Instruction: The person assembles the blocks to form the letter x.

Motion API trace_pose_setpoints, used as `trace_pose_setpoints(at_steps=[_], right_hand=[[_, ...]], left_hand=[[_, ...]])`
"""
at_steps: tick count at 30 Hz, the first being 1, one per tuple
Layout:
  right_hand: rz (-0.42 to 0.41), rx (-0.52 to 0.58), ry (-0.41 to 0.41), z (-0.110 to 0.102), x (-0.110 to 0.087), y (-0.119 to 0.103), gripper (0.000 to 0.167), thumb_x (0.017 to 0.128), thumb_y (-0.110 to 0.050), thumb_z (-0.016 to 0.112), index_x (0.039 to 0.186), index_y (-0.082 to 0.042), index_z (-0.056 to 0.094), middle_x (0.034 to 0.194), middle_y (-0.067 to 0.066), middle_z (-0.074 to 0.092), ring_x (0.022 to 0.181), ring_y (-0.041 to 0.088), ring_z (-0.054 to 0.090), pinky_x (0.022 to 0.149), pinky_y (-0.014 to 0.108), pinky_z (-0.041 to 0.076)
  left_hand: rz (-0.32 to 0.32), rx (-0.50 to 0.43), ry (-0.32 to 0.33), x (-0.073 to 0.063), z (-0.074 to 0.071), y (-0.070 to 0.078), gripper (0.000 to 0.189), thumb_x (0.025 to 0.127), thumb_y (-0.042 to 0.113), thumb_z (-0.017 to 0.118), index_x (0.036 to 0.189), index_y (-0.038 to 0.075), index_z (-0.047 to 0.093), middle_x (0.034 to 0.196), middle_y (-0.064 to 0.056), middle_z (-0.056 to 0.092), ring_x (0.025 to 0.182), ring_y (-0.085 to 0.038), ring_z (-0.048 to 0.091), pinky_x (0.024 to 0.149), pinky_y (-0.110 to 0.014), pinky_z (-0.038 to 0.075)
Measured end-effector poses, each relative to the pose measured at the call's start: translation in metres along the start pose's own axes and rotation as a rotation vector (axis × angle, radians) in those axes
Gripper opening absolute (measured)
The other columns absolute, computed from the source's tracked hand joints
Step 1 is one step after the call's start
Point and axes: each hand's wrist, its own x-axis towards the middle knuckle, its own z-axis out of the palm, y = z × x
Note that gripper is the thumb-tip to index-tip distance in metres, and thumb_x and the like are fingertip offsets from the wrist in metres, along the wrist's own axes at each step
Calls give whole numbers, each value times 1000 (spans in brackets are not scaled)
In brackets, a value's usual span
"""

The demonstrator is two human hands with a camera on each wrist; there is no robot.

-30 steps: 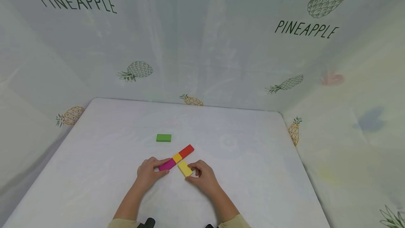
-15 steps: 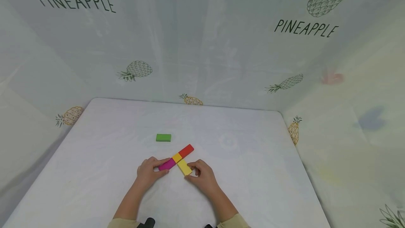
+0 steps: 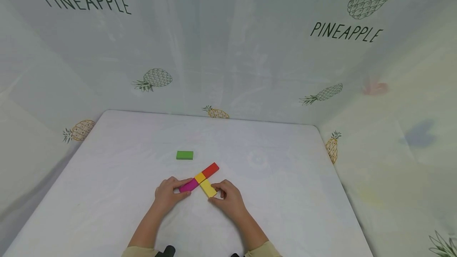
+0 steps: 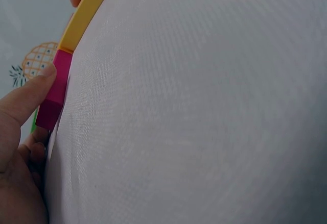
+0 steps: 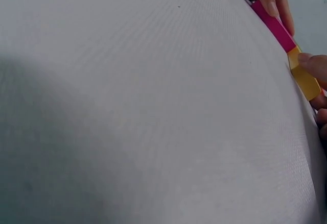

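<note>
My left hand (image 3: 168,194) holds a magenta block (image 3: 189,185) between thumb and fingers, flat on the table. At that block's upper right end sits a small orange-yellow block (image 3: 200,177), followed by a red block (image 3: 210,170) in the same slanting row. My right hand (image 3: 230,199) pinches a yellow block (image 3: 208,188) by its sides; its upper end lies right at the row, by the small block. In the left wrist view the thumb presses the side of the magenta block (image 4: 60,81). The yellow block (image 5: 305,78) shows under the right thumb in the right wrist view.
A green block (image 3: 184,155) lies alone on the white table (image 3: 271,162), farther back and left of the row. Behind the table and along its sides hangs a pale curtain (image 3: 228,50) printed with pineapples.
My right hand has slid the yellow block slightly up and left, closing the small gap to the row. The left hand and the other blocks have stayed in place.
</note>
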Motion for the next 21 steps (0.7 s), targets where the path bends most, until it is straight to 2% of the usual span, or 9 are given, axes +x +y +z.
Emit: trace_pose_setpoints(at_steps=[21], right_hand=[[9, -17, 0, 0, 0, 0, 35, 81, -27, 81, 114, -21, 72, 87, -9, 55, 72, 6, 47, 62, 21, 42]], left_hand=[[-1, 1, 12, 2, 2, -1, 50, 78, 27, 82, 126, 29, 68, 84, 4, 50, 86, -17, 46, 69, -35, 33]])
